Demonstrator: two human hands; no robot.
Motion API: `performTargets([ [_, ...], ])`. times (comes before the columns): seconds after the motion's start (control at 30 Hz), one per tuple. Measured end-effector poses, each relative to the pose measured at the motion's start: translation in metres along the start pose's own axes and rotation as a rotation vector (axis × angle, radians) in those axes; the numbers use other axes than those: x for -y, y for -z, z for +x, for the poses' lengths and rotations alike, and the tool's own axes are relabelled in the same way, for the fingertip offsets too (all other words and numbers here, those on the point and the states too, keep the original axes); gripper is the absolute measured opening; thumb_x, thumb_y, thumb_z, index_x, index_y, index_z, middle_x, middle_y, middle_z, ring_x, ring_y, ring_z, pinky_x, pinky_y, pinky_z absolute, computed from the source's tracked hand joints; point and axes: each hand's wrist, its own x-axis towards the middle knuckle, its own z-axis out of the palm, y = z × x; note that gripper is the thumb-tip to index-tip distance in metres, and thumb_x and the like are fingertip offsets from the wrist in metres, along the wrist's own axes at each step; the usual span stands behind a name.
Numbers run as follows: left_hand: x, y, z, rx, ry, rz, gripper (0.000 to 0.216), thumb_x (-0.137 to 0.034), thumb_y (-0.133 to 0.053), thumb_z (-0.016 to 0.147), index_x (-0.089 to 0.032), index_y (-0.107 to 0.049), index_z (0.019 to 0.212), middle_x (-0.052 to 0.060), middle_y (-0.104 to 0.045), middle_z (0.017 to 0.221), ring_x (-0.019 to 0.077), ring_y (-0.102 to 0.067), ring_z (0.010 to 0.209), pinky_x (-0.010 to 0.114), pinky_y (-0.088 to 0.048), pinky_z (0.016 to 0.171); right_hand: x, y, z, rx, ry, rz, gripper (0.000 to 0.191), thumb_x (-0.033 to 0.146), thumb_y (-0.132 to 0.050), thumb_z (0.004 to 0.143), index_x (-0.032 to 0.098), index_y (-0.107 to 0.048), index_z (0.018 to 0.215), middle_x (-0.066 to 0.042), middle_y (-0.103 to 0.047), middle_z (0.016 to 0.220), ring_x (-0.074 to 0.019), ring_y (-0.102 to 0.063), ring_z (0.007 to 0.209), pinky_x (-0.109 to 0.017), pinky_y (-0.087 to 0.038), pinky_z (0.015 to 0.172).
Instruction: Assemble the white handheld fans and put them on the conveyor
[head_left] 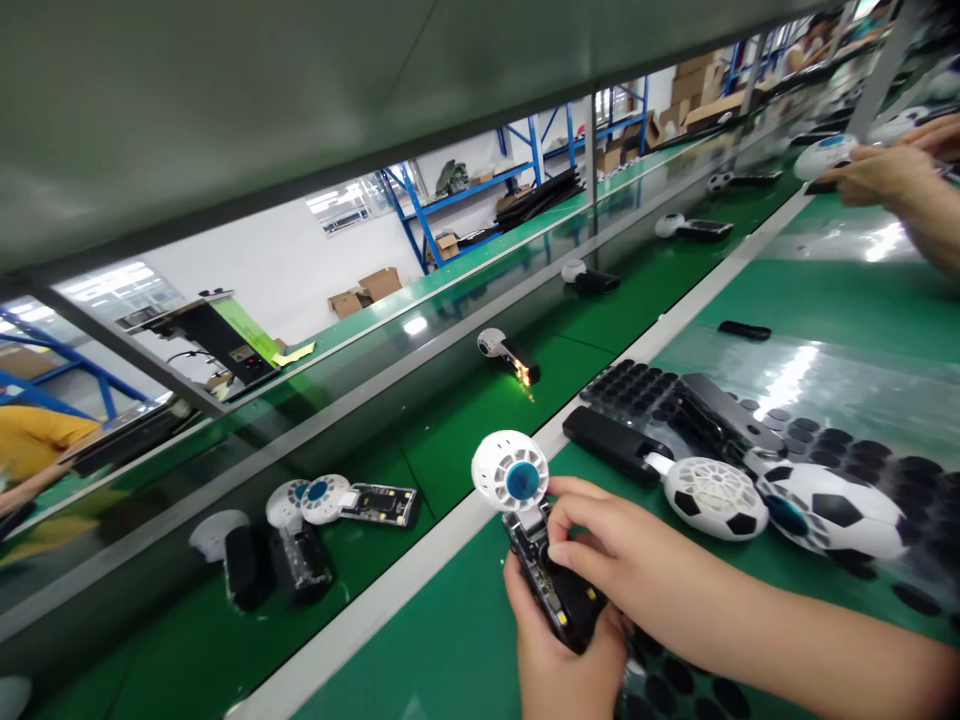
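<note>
A: State of left hand?
B: Clasped around black handle of small fan, near centre, above green table.
A: And right hand?
B: Fingertips pinched on handle's exposed top, just below white fan head.
A: Surroundings?
B: Football-patterned shells just right; conveyor left, carrying more fans; another person's hands far right, at a similar fan.

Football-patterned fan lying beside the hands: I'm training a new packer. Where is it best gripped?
Take the fan by its black handle, from above: it lies flat and free, while the round head abuts another football shell.
</note>
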Motion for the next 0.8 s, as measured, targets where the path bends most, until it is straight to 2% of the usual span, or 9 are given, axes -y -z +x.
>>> performTargets([
  [0.07,0.002,0.0,0.001,-0.001,-0.001,0.006,0.075,-0.024,-0.064,0.053,-0.014,-0.03,0.119,0.004,-0.067,0.072,0.0201,-0.064,0.062,0.026,-0.047,0.056,-0.002,-0.002,0.0,0.0,-0.008,0.012,0.018,0.014,-0.044,0.082,0.021,-0.047,0.066,0.003,-0.04,0.13,-0.0201,-0.04,0.118,-0.033,-0.033,0.098],
  [0.23,0.006,0.001,0.003,-0.016,-0.01,0.014,0.079,-0.027,-0.067,0.053,-0.013,-0.029,0.121,0.007,-0.068,0.079,0.0221,-0.065,0.07,0.026,-0.048,0.059,-0.008,-0.004,-0.001,-0.009,-0.006,-0.019,0.017,0.015,-0.043,0.082,0.021,-0.046,0.067,0.001,-0.038,0.134,-0.0198,-0.038,0.12,-0.034,-0.033,0.098],
  [0.43,0.011,0.001,0.004,-0.009,-0.024,0.01,0.08,-0.029,-0.066,0.053,-0.014,-0.027,0.121,0.01,-0.067,0.087,0.0239,-0.065,0.078,0.028,-0.048,0.064,-0.01,-0.003,0.0,0.002,0.026,-0.097,0.016,0.011,-0.042,0.081,0.022,-0.044,0.07,0.0,-0.038,0.133,-0.0189,-0.045,0.112,-0.032,-0.039,0.088],
  [0.6,0.012,0.003,0.006,-0.003,-0.025,0.094,0.08,-0.03,-0.063,0.053,-0.012,-0.026,0.122,0.017,-0.064,0.1,0.0269,-0.063,0.088,0.03,-0.047,0.071,-0.012,-0.007,0.001,-0.015,0.139,-0.118,0.017,0.008,-0.04,0.079,0.022,-0.04,0.069,-0.001,-0.044,0.123,-0.0169,-0.05,0.104,-0.03,-0.041,0.083],
  [0.7,0.009,0.005,0.005,-0.001,-0.026,0.11,0.077,-0.028,-0.062,0.055,-0.012,-0.027,0.121,0.017,-0.064,0.102,0.0272,-0.062,0.091,0.03,-0.047,0.073,-0.016,-0.01,0.001,-0.043,0.162,-0.085,0.017,0.008,-0.041,0.078,0.024,-0.045,0.08,-0.001,-0.047,0.119,-0.0165,-0.051,0.103,-0.031,-0.04,0.087],
  [0.8,0.008,0.004,0.003,0.043,-0.034,0.059,0.076,-0.025,-0.063,0.056,-0.011,-0.026,0.121,0.016,-0.066,0.098,0.0248,-0.064,0.086,0.028,-0.048,0.069,-0.02,-0.011,0.001,-0.02,0.074,0.094,0.03,0.01,-0.042,0.078,0.028,-0.041,0.104,-0.001,-0.055,0.108,-0.0171,-0.054,0.102,-0.034,-0.041,0.09],
])
